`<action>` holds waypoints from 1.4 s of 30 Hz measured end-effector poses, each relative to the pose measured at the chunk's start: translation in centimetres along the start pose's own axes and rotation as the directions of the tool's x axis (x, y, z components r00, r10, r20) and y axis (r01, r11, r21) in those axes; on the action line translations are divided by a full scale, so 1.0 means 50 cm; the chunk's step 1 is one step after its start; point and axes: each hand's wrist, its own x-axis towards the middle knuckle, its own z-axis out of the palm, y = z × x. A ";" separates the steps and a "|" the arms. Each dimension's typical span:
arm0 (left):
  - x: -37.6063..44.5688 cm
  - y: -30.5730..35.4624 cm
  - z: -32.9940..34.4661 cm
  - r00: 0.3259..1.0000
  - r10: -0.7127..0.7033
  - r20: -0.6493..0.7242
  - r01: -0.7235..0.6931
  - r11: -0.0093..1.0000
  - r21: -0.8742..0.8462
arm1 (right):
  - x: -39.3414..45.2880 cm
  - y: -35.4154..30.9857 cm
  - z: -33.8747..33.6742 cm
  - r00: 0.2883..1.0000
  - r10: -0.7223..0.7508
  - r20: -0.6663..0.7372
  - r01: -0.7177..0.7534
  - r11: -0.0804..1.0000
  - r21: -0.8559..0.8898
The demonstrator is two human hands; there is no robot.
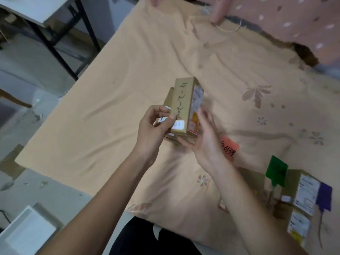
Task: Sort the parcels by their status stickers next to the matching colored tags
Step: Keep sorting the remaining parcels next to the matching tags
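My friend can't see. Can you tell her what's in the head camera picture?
Two hands, left and right, hold a cardboard box above a peach bedsheet. To the right lie an orange tag, green tag, purple tag and more parcels.

From my feed the bedsheet (pixel 114 100) is peachy tan with faded brownish flower prints; the parcel (pixel 184 105) is plain brown cardboard with black scribbled numbers and a white sticker; tags are orange-red (pixel 230 147), green (pixel 276 170) and purple (pixel 324 197); the blanket (pixel 287 19) is pink with white petal spots.
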 end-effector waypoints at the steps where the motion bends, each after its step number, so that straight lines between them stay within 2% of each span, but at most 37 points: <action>1: -0.020 0.023 0.004 0.999 0.012 0.051 -0.010 0.999 -0.042 | -0.023 -0.011 -0.006 0.998 -0.023 0.059 0.020 0.999 0.046; 6: -0.107 0.121 0.049 0.973 0.137 0.185 -0.125 0.990 -0.071 | -0.114 -0.064 -0.040 0.955 -0.145 0.259 0.099 0.978 0.183; 9: -0.145 0.145 0.084 0.950 0.191 0.247 -0.190 0.981 -0.029 | -0.161 -0.083 -0.062 0.938 -0.208 0.277 0.151 0.965 0.215; 12: -0.171 0.133 0.123 0.919 0.214 0.332 -0.225 0.974 -0.006 | -0.205 -0.091 -0.102 0.950 -0.254 0.180 0.204 0.946 0.253; 15: -0.201 0.105 0.167 0.896 0.167 0.411 -0.182 0.983 -0.003 | -0.255 -0.088 -0.165 0.957 -0.285 0.053 0.265 0.934 0.242; 19: -0.267 0.066 0.245 0.863 0.118 0.491 -0.160 0.986 0.044 | -0.337 -0.088 -0.269 0.956 -0.290 -0.038 0.291 0.928 0.234; 22: -0.329 0.028 0.334 0.826 0.091 0.556 -0.170 0.981 0.093 | -0.395 -0.076 -0.372 0.934 -0.322 -0.156 0.352 0.904 0.242; 26: -0.409 -0.059 0.473 0.761 -0.057 0.646 -0.144 0.956 0.255 | -0.464 -0.041 -0.568 0.893 -0.329 -0.307 0.404 0.887 0.223; 28: -0.438 -0.115 0.538 0.760 -0.133 0.636 -0.147 0.918 0.367 | -0.487 -0.008 -0.687 0.886 -0.301 -0.351 0.374 0.914 0.159; 31: -0.476 -0.212 0.611 0.815 -0.197 0.545 -0.131 0.854 0.504 | -0.500 0.053 -0.879 0.846 -0.234 -0.478 0.306 0.949 0.076; 34: -0.529 -0.298 0.652 0.833 -0.280 0.476 -0.069 0.802 0.593 | -0.485 0.115 -1.054 0.761 -0.225 -0.609 0.163 0.974 -0.156; 36: -0.566 -0.349 0.664 0.829 -0.360 0.428 -0.019 0.747 0.665 | -0.465 0.142 -1.144 0.693 -0.269 -0.669 0.061 0.946 -0.317; 38: -0.593 -0.377 0.655 0.827 -0.415 0.380 0.037 0.714 0.700 | -0.435 0.158 -1.195 0.635 -0.295 -0.714 0.006 0.926 -0.377; 40: -0.611 -0.398 0.655 0.830 -0.449 0.330 0.108 0.711 0.695 | -0.413 0.161 -1.236 0.628 -0.283 -0.725 -0.081 0.903 -0.423; 42: -0.615 -0.399 0.655 0.835 -0.460 0.301 0.134 0.701 0.700 | -0.401 0.161 -1.260 0.655 -0.303 -0.692 -0.133 0.856 -0.500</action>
